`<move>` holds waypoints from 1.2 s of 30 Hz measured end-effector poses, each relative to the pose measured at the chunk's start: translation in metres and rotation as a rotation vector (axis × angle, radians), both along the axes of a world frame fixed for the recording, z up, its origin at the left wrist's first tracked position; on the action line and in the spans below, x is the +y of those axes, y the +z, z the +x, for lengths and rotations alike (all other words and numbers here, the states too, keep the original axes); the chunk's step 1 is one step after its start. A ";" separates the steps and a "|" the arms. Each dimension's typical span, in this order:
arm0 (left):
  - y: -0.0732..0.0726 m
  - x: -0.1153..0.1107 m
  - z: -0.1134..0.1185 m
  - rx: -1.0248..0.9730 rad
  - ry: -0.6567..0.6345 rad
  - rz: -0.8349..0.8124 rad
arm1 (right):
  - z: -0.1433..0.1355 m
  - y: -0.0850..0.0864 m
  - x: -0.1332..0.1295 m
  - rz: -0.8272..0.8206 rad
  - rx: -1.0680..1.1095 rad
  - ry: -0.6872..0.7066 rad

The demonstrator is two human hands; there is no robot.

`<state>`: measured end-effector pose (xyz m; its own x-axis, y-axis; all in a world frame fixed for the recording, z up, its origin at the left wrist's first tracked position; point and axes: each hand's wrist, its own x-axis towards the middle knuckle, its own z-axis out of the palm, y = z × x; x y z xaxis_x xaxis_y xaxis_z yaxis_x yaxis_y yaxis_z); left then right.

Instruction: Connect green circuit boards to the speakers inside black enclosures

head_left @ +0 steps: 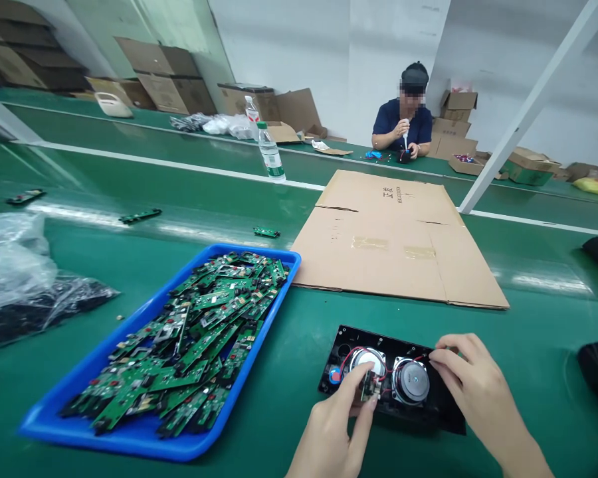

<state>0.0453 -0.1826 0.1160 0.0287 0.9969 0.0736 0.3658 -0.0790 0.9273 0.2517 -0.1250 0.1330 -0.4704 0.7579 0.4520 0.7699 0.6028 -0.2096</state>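
Two speaker drivers (412,382): side by side on the black panel (448,417), round backs facing up, one partly covered by the left hand (331,425).
Left hand: nearly closed at the tips, pinching a small circuit board (370,386) right over that covered driver.
Right hand (478,382): over the panel's other end, fingers bent, thumb and forefinger almost meeting at a red wire (421,359); too fine to tell whether gripped.
Black panel: flat on the green bench (284,431), slightly aslant, between both hands.
Blue tray (129,449): off to the left, heaped with long green boards (189,358), lying at all angles.
Loose boards (266,232): three, beyond the tray, well apart.
Cardboard sheet (393,269): flat, just beyond the panel.
Co-worker (389,119): across the way, dark shirt, white tool (406,138) in hand, bent to some small dark piece.
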 end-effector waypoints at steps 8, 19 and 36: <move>-0.003 0.001 -0.003 -0.039 0.036 -0.080 | -0.001 -0.016 0.026 0.199 -0.491 0.203; -0.004 0.000 -0.004 -0.079 0.084 -0.059 | -0.007 -0.014 0.033 0.209 -0.442 0.262; -0.011 0.004 -0.003 -0.140 0.190 -0.095 | -0.044 -0.010 0.006 -0.879 0.508 -0.068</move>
